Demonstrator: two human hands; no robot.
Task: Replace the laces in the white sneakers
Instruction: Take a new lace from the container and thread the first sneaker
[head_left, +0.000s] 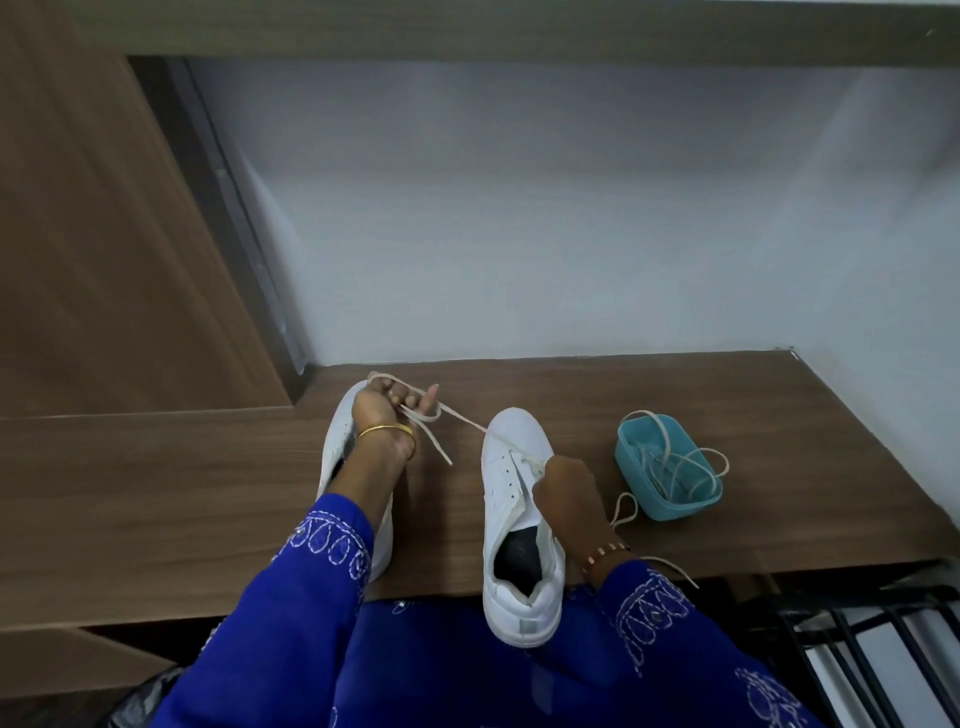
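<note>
- I take the brown wood-grain desk top (208, 493) as my landmark; everything below is placed against it.
- At the left of the desk's middle, near its back edge, I see the left white leather sneaker (338, 431) lying mostly under the forearm in the blue embroidered sleeve (311, 571).
- The left hand (379, 410), with a gold bangle (385, 430) at the wrist, is curled and holds a cream flat shoelace (457, 415); the lace loops past the fingers, one end hangs free, and a strand runs right toward the second shoe.
- At the desk's middle stands the right white leather sneaker (511, 467), toe toward the back wall, heel overhanging the front edge.
- The right hand (566, 488), with a beaded bracelet (605, 552), rests on this sneaker's eyelet area, fingers curled in; I cannot tell whether they pinch the lace.
- To the right on the desk, near its front edge, sits a teal plastic tub (670, 506) with loose cream laces (675, 462) spilling over its rim onto the desk.
</note>
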